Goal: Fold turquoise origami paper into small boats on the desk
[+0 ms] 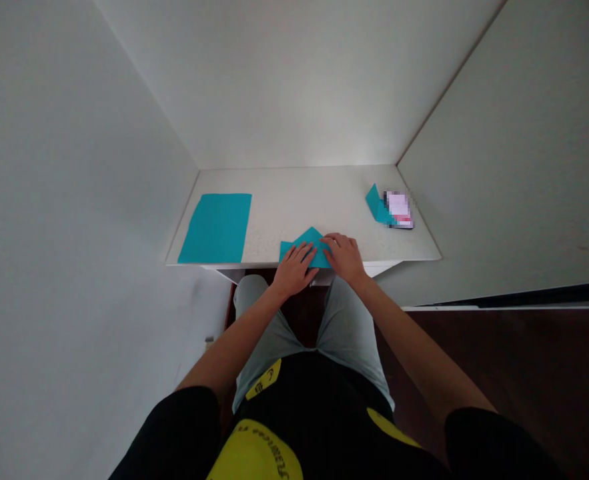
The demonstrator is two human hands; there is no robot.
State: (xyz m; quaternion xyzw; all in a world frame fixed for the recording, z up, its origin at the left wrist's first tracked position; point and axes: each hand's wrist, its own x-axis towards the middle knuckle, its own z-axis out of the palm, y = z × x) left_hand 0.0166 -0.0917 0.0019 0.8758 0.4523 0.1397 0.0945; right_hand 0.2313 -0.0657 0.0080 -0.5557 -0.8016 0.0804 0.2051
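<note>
A partly folded sheet of teal paper [312, 235] lies at the front edge of the white table, with a pointed corner toward the wall. On its left part rests my left hand [295, 267], palm down with the fingers stretched out over the paper. My right hand [343, 255] touches the right side of the same sheet, its fingers bent and the tips on the paper. What lies beneath the right fingertips, if anything more than paper, is hidden.
Flat teal sheets [217, 228] lie on the table's left side. At the right stand a folded teal piece [374, 203] and a blurred-out pinkish object [399, 208]. Walls close in the white table [304, 187] at the back and both sides.
</note>
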